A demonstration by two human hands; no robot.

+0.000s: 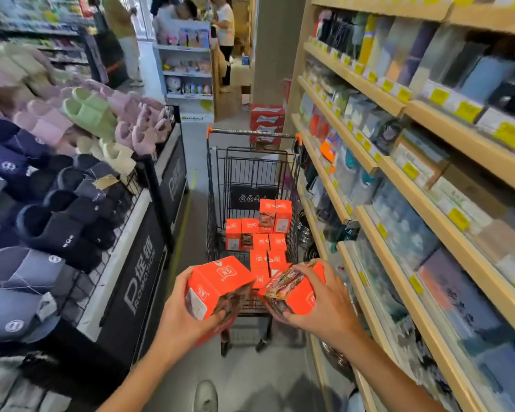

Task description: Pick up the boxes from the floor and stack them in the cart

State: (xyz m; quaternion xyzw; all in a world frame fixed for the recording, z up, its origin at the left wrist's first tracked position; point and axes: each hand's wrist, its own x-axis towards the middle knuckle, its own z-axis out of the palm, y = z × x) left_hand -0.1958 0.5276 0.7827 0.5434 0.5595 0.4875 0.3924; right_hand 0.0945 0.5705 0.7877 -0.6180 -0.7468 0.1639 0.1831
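A person's left hand (pixel 180 310) and right hand (pixel 318 304) each hold an orange box (pixel 220 281) in a full grip over the near end of the cart (pixel 252 162), apparently to add them to the boxes stacked inside (pixel 259 230).

**Aisle, cart and boxes: where things stand**

The cart (pixel 252 179) stands in the aisle ahead of the person, between a slipper rack (pixel 57 179) on the left and shelving (pixel 414 162) on the right. Inside the cart, stacked boxes (pixel 260 233) fill the middle and right of the basket, rising highest toward the far end. Nearer the person, over the cart's near end, the left hand (pixel 188 316) holds one box (pixel 217 285) and the right hand (pixel 324 301) holds another box (pixel 295 288), side by side. Beyond the cart, cartons (pixel 266 123) sit stacked beside a pillar (pixel 275 49).
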